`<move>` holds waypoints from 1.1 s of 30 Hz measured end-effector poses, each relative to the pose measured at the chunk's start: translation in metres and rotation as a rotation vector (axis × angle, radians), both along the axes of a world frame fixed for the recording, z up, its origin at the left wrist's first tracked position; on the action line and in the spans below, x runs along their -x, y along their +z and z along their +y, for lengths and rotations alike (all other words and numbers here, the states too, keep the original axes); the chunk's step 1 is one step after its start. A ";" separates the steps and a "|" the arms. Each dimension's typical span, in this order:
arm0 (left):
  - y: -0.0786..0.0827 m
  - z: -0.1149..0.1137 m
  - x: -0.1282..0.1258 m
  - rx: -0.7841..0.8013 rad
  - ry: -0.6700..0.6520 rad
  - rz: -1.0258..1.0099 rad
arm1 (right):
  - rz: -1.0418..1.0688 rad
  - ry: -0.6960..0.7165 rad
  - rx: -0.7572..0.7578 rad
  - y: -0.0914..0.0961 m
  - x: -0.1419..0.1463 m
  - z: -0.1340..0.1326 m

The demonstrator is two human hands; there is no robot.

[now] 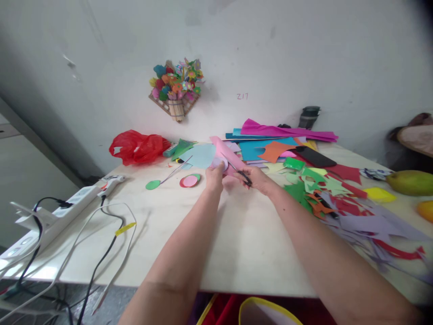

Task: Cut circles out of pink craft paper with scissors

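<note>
My left hand [215, 177] pinches a pink paper sheet [227, 154] that sticks up and away from me over the middle of the table [237, 243]. My right hand [257, 178] grips black-handled scissors [242, 174], whose blades reach into the pink paper near a pale round piece by my left fingers. Both hands are closed and nearly touch. Just left of them lie a pink circle on a red one [190, 181], a green oval [153, 184] and a thin stick [176, 171].
Coloured paper sheets [270, 144] and a black phone [316, 157] lie behind; cut scraps [324, 194] spread right. A red bag [138, 146] sits far left, a power strip with cables [72, 205] at the left edge, fruit [411, 182] at far right. Paper flowers [176, 85] hang on the wall.
</note>
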State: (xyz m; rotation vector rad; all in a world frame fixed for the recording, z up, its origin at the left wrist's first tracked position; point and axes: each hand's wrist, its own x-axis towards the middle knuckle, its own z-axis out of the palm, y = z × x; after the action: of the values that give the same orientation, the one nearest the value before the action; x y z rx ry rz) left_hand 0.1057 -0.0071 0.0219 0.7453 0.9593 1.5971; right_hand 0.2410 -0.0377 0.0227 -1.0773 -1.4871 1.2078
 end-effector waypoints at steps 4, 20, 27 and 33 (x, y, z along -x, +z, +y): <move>-0.001 0.001 0.002 -0.023 -0.029 -0.010 | -0.022 0.006 -0.019 0.001 -0.001 0.000; -0.001 0.000 0.004 -0.019 -0.050 0.023 | -0.004 -0.004 -0.013 0.002 -0.001 -0.002; -0.005 0.001 0.003 -0.023 -0.054 0.043 | 0.011 -0.010 -0.002 0.003 0.000 -0.003; -0.001 0.000 0.004 -0.026 -0.064 0.024 | 0.016 -0.036 0.016 0.007 0.002 -0.005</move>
State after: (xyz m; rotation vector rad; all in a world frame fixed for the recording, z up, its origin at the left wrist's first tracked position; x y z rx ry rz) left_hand 0.1021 -0.0073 0.0208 0.8071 0.9241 1.5509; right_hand 0.2395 -0.0425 0.0293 -1.0980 -1.4423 1.2025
